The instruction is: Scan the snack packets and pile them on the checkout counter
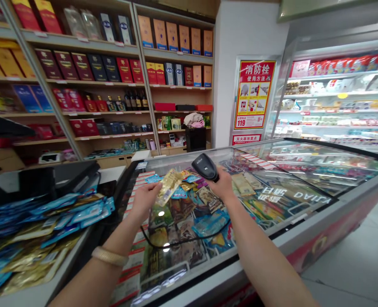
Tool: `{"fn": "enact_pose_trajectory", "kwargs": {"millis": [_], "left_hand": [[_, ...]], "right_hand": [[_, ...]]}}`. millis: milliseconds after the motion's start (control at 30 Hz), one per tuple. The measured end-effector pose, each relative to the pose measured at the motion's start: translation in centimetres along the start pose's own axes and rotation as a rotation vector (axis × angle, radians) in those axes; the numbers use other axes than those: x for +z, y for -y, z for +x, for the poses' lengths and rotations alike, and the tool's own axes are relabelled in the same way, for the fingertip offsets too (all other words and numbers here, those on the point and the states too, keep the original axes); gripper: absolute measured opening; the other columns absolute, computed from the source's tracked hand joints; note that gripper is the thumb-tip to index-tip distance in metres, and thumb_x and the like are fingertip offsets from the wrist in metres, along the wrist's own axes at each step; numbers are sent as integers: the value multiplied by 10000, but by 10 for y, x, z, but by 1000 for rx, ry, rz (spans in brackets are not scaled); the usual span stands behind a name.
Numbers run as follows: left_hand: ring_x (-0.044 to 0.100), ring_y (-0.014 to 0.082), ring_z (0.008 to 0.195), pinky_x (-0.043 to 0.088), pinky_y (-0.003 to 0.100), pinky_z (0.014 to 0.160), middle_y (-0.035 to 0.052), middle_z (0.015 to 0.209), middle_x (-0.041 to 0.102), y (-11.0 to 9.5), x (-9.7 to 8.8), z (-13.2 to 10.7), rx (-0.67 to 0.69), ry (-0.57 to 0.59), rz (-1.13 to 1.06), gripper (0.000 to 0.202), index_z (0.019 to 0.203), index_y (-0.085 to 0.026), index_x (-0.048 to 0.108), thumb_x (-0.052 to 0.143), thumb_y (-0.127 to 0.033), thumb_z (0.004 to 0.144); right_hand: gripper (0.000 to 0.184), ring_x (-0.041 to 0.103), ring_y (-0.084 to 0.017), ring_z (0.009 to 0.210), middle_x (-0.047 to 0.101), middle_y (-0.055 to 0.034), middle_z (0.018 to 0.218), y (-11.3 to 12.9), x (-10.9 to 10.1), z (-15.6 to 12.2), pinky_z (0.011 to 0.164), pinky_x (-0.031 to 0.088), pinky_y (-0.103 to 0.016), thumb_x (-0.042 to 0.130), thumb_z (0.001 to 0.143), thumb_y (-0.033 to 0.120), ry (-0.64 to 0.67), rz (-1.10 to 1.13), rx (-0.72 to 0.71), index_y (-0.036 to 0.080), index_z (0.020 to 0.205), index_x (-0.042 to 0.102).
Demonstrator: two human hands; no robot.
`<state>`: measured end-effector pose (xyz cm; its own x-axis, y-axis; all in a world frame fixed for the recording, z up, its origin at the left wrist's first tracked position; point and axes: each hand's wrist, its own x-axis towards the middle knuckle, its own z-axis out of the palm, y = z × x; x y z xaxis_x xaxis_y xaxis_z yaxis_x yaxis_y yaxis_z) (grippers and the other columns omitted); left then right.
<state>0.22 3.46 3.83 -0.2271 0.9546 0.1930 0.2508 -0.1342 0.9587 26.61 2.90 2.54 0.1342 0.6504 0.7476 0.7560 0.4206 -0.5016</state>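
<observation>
My left hand (146,198) pinches the edge of a gold foil snack packet (169,186), held up above the glass lid of a chest freezer (179,260). To its right, my right hand (222,184) is wrapped round the handle of a black barcode scanner (204,167), its head pointing left toward the packet. A black cable (189,244) loops over the glass below both hands. Behind the packet lie several blue and gold packets (180,193). Part of the scanner's handle is hidden in my fingers.
On the counter at left sits a heap of blue and gold packets (51,230), beside dark checkout equipment (70,175). Shelves of boxed goods (93,79) line the back wall. A lit refrigerated display (339,94) stands at right, past a red fire-hydrant poster (254,94).
</observation>
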Motion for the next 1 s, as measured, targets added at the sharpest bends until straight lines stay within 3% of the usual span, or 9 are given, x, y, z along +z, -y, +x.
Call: {"fn": "enact_pose_trajectory", "kwargs": {"millis": [133,300,567,1000], "left_hand": [[615,169,601,512,306,597,27,659,680,6,-45,8,-128,-279,-303,299,790,-133,723,697,-321,559],[646,190,636,552,351,650,46,691,703,23,-63,9,-68,-477,-404,386,885,-118,740,703,-334,567],[659,199,715,556,357,719,60,777,729,41,-57,8,-14,-474,-322,418,895,-121,752,694,-397,587],[637,189,697,541,357,739,23,721,713,34,-56,3,-68,-504,-337,365,903,-136,756,709,-337,602]], "right_hand": [[244,650,-244,767,705,-79,817,11,6,-5,703,473,-308,621,689,344,60,70,-100,197,879,661],[211,655,-225,745,710,-64,814,28,17,-13,680,471,-288,609,672,287,218,162,-225,201,858,659],[182,665,-204,814,709,-42,839,51,28,-26,702,458,-250,642,700,305,506,123,-362,217,860,655],[175,647,-191,784,698,-27,809,63,33,-31,656,404,-233,687,704,323,614,-5,-378,222,839,640]]}}
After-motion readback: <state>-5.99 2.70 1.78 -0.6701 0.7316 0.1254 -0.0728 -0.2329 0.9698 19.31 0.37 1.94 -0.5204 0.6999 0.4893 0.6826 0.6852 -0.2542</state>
